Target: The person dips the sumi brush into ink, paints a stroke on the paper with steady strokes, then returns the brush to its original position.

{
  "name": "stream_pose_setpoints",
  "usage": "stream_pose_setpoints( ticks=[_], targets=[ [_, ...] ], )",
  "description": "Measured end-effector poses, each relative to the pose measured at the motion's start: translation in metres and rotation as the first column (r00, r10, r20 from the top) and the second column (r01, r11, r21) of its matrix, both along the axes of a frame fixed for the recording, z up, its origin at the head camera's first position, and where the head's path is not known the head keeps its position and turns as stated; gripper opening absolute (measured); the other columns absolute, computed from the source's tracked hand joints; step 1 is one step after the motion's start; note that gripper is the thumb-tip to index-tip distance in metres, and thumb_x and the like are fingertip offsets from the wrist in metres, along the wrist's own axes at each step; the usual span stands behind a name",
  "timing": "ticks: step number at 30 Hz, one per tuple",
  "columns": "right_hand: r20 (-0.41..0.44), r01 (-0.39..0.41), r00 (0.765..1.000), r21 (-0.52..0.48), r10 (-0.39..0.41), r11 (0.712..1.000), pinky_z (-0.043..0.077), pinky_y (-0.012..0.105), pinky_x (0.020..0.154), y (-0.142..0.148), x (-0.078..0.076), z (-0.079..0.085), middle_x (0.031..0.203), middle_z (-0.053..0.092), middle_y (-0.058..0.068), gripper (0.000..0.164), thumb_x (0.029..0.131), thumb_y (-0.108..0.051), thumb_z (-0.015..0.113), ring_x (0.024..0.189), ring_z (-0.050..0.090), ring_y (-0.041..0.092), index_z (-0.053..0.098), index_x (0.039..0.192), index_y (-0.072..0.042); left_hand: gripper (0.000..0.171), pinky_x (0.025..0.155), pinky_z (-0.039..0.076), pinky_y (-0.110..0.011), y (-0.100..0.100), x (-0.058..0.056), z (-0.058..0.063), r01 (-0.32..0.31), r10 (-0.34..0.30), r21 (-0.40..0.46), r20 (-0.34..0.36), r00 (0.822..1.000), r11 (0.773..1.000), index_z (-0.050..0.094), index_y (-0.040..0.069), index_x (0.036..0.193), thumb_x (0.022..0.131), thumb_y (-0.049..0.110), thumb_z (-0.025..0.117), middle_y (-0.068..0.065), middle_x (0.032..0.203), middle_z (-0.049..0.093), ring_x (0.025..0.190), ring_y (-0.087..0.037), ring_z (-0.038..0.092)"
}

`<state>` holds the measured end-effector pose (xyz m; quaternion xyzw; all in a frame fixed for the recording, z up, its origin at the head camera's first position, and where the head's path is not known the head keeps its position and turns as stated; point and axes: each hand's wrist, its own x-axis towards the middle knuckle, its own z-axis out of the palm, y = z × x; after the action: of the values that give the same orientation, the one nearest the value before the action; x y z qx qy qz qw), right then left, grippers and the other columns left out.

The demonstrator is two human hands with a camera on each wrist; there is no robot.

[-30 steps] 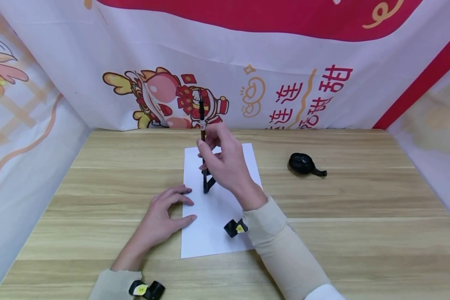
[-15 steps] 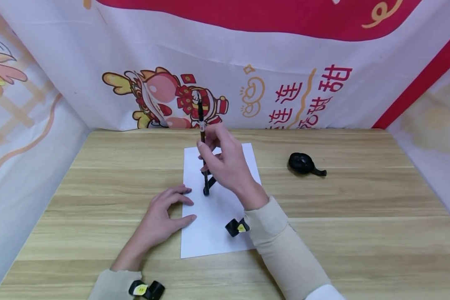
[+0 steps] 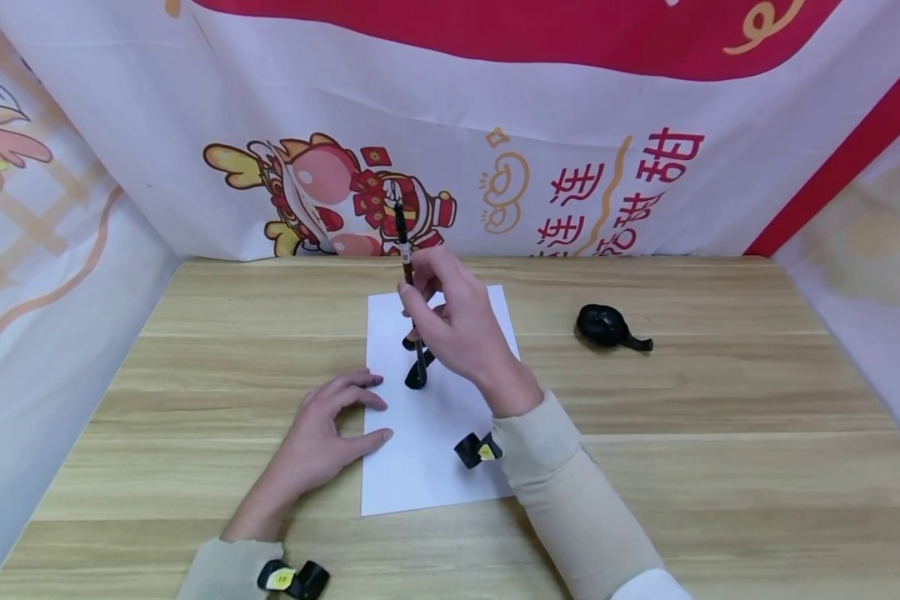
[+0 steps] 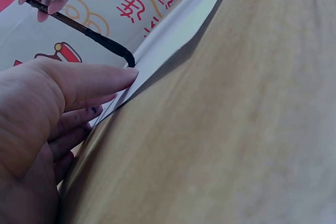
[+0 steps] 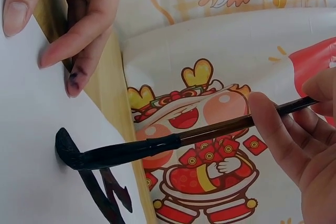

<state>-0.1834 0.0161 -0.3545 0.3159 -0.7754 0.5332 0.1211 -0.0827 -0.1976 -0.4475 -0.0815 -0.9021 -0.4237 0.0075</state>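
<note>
My right hand (image 3: pixel 457 321) pinches a writing brush (image 5: pixel 210 130) by its brown handle, thumb against fingers. The brush's black, ink-wet tip bends against a sheet of white paper (image 3: pixel 435 450), at the lower left end of a slanting black stroke (image 5: pixel 97 195). A second short black mark (image 3: pixel 408 342) lies just above it, partly behind the hand. My left hand (image 3: pixel 330 433) rests at the paper's left edge with fingers spread and relaxed, fingertips on the sheet. One of its fingertips (image 5: pixel 75 81) carries a dark ink stain.
On the wooden table (image 3: pixel 705 483), right of the paper, sits a small glossy black container with a short spout-like tail (image 3: pixel 606 327). A printed cloth (image 3: pixel 270 83) hangs along the table's back edge, with more cloth at both sides. Black wrist cameras (image 3: pixel 296 577) sit on both cuffs.
The brush tip has shifted slightly right at the stroke's lower end, leaving a thicker black end there. The brush leans more, its top to the left. My left hand has stayed still.
</note>
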Motion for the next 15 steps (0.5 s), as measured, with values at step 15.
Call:
stream_pose_setpoints(
  ticks=[15],
  targets=[
    [-0.057,0.014,0.998,0.030,-0.012,0.999,0.061,0.022,0.060,0.0041,-0.0031,-0.0002,0.104,0.060,0.006,0.018,0.108,-0.012,0.060,0.086,0.064,0.015,0.057,0.126,-0.009,0.025,0.124,0.023,-0.070,0.0000,-0.0001,0.0003,-0.001,0.001,-0.004,0.004,1.000,1.000,0.079,0.022,0.106,0.085,0.019,0.092,-0.005,0.150,0.066,0.151,-0.037,0.050]
  ],
)
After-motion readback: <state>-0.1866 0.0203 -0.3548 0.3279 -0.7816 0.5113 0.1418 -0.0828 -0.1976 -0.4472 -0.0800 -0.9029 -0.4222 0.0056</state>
